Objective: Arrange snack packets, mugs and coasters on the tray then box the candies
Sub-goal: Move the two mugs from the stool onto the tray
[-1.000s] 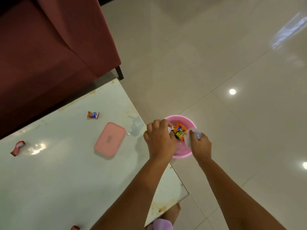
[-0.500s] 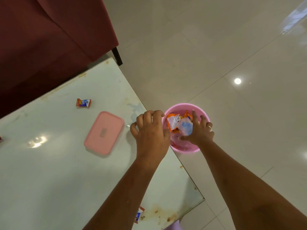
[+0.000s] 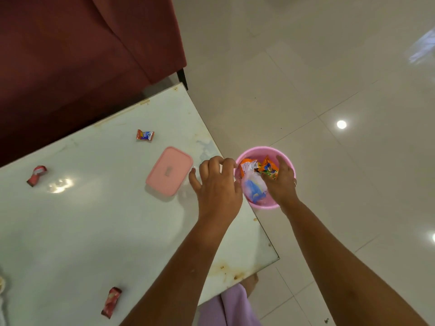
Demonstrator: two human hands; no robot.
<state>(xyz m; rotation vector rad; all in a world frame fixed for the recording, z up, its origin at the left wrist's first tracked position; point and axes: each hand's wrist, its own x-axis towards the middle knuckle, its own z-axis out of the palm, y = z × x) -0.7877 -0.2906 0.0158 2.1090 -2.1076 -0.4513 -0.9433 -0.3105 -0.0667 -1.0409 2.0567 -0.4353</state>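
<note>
Touching snack packets (image 3: 267, 170) in the bucket (image 3: 259, 150), right hand (image 3: 281, 185) fingers (image 3: 280, 162) lie straight; left hand (image 3: 219, 187) loosely curled, empty; lid (image 3: 169, 171) lies diagonally.

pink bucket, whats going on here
A person's right hand reaches into the round pink plastic bucket among orange and blue-white snack packets; whether it grips one is unclear. The left hand, fingers curled, is at the bucket's rim. Three wrapped candies and a pink rectangular lid lie on the white table.
</note>
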